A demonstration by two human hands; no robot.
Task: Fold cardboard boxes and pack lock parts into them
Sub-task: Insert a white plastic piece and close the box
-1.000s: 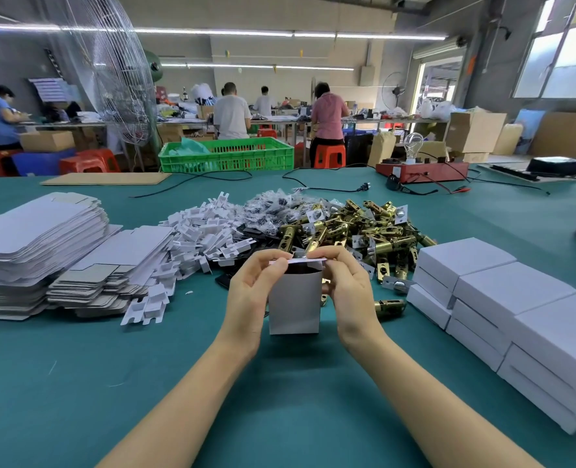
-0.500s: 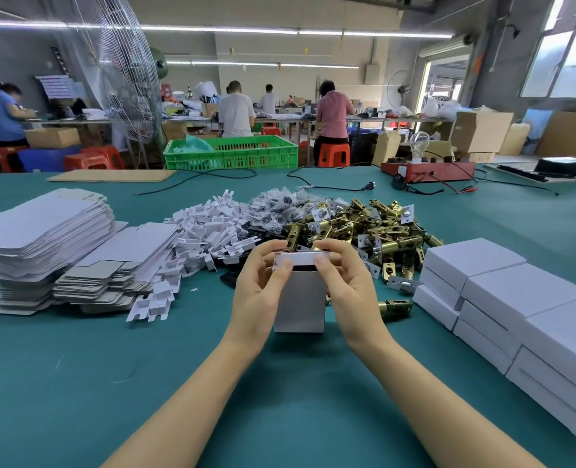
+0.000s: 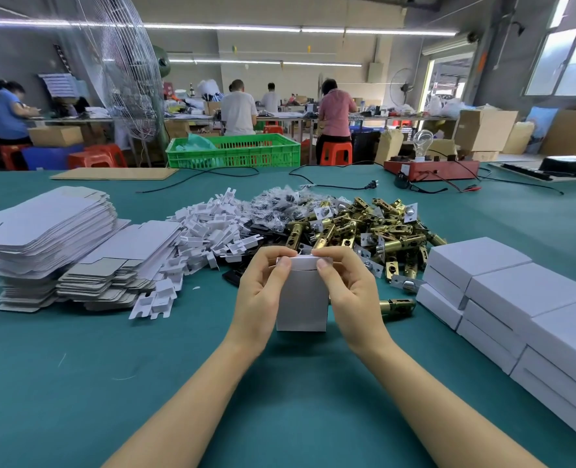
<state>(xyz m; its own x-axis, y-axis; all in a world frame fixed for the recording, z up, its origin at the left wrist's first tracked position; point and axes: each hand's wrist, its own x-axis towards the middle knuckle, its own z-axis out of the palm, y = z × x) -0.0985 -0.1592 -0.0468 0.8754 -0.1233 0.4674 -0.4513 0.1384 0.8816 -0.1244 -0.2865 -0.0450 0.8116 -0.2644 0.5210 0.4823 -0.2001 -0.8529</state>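
Observation:
A small white cardboard box [image 3: 301,300] stands upright on the teal table [image 3: 77,383] in front of me. My left hand [image 3: 263,292] grips its left side and my right hand [image 3: 352,293] grips its right side, with both thumbs and fingertips pressing the top flap down at the box's upper edge. Behind the box lies a heap of brass lock latches [image 3: 364,228], one loose latch [image 3: 398,305] just right of my right hand, a pile of white cardboard inserts [image 3: 208,231] and bagged small parts [image 3: 279,206].
Flat unfolded box blanks [image 3: 43,228] are stacked at the left. Closed white boxes [image 3: 516,305] are stacked at the right. A green crate [image 3: 232,153], cables and a red device [image 3: 431,168] sit along the far edge. Several people work at benches beyond.
The box's open top has been closed: the top flap was folded down and my thumbs now press it flat. The box stays in the same spot.

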